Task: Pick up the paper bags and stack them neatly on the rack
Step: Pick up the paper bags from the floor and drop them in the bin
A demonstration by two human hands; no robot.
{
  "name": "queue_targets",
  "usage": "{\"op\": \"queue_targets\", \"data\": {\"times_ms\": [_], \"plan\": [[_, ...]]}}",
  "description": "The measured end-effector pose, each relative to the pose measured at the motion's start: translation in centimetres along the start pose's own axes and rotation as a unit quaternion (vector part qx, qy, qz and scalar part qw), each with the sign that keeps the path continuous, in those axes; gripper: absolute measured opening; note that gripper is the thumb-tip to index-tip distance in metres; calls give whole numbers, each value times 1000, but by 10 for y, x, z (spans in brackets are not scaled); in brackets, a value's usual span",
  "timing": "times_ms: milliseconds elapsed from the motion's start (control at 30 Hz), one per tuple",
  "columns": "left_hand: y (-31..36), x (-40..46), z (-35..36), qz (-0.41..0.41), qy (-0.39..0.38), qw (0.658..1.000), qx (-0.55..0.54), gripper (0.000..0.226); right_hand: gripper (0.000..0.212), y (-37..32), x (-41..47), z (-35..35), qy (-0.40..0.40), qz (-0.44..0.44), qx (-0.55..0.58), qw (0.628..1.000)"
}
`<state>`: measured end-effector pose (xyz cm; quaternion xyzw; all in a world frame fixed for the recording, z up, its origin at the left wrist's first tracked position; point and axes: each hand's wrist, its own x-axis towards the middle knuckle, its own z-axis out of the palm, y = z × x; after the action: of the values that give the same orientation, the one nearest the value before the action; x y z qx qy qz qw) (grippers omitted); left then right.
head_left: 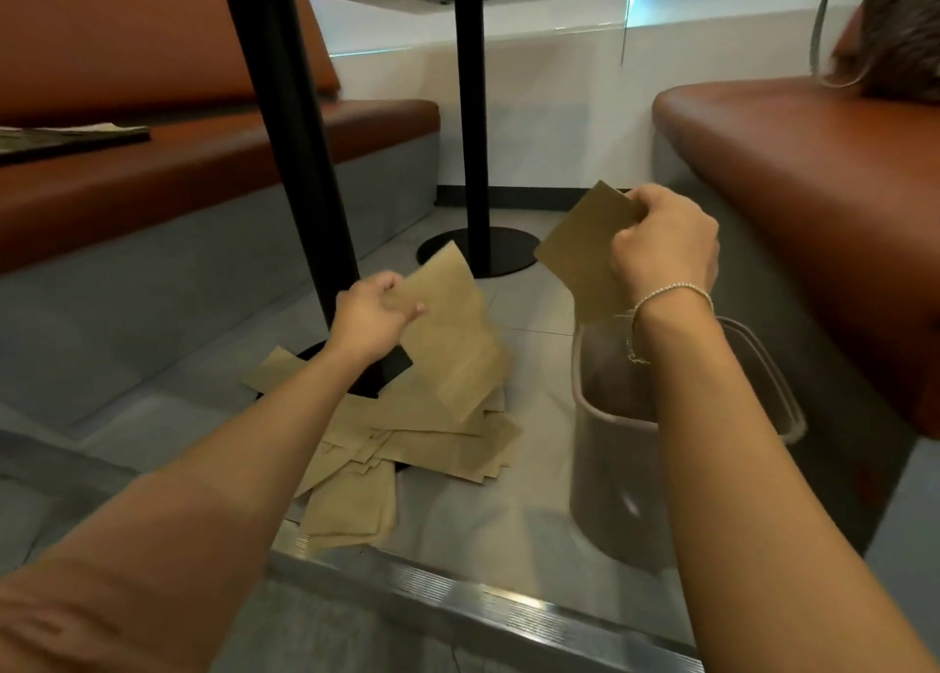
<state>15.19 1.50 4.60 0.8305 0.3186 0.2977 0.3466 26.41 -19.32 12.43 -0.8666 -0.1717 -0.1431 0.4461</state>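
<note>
Several flat brown paper bags lie in a loose pile [422,443] on the grey floor under a table. My left hand [374,316] pinches one paper bag [452,336] by its upper edge and holds it above the pile. My right hand [661,245] grips another paper bag [580,250], raised over a grey plastic bin [615,448]. No rack is visible.
A black table leg [290,138] stands just behind the pile, with a second leg and round base [475,250] farther back. Orange bench seats run along the left [203,163] and the right [814,163]. A metal floor strip [483,601] crosses the foreground.
</note>
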Motion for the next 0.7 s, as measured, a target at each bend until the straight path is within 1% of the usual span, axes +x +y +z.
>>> {"op": "queue_targets", "data": {"times_ms": [67,167,233,333,367,433,533,633,700], "plan": [[24,5,12,16,34,999,-32,14,38,12,9,-10,10,21,-15,1000],[65,10,33,76,88,993,-35,8,37,28,22,-24,19,54,-23,998],[93,8,47,101,123,986,-50,8,33,36,28,-31,18,73,-21,997],[125,0,63,112,144,983,-32,7,26,42,31,-36,-2,95,-22,995],[132,-5,69,116,132,984,-29,8,26,44,32,-35,-14,100,-28,994],[133,-12,81,128,79,988,-30,8,26,48,28,-28,-36,103,-50,993],[124,-20,93,113,19,993,-21,6,27,47,20,-8,-74,68,-95,990],[110,-26,103,103,-18,994,-27,7,28,51,11,13,-104,44,-90,990],[106,-29,109,82,-57,994,-36,12,31,51,6,18,-131,34,-76,988]]}}
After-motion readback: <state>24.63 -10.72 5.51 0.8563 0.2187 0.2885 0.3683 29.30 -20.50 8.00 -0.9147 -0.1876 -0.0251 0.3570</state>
